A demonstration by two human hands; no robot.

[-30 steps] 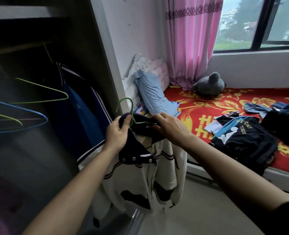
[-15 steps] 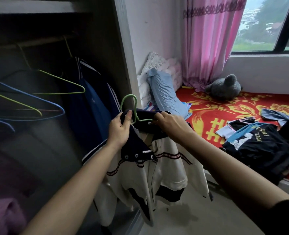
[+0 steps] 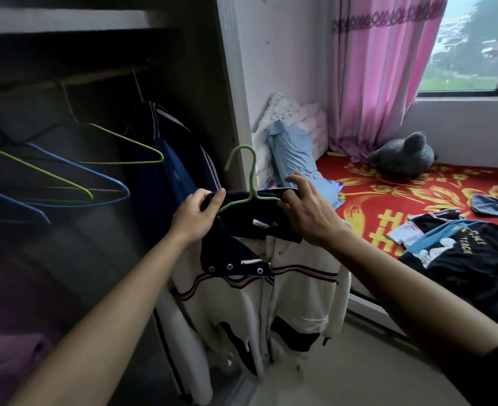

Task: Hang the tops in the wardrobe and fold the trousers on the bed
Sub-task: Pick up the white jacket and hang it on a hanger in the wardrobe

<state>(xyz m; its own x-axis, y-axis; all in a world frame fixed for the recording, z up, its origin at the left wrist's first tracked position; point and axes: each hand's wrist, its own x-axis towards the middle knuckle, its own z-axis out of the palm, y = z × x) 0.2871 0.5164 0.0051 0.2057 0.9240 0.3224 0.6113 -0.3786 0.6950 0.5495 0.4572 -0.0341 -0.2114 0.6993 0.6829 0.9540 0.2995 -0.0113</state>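
Note:
A cream jacket with a dark navy collar hangs on a green wire hanger in front of the open wardrobe. My left hand pinches the collar and the hanger's left shoulder. My right hand grips the collar at the hanger's right shoulder, with its upper fingers lifted. On the bed at the right lies a pile of dark clothes.
Inside the wardrobe a navy jacket hangs from the rail, with several bare green and blue hangers left of it. Pillows, a grey plush toy and a pink curtain lie beyond. Pink cloth sits low in the wardrobe.
The jacket on its hanger has risen and come nearer the wardrobe opening. My right hand's upper fingers have loosened off the collar. The view has swung to the left.

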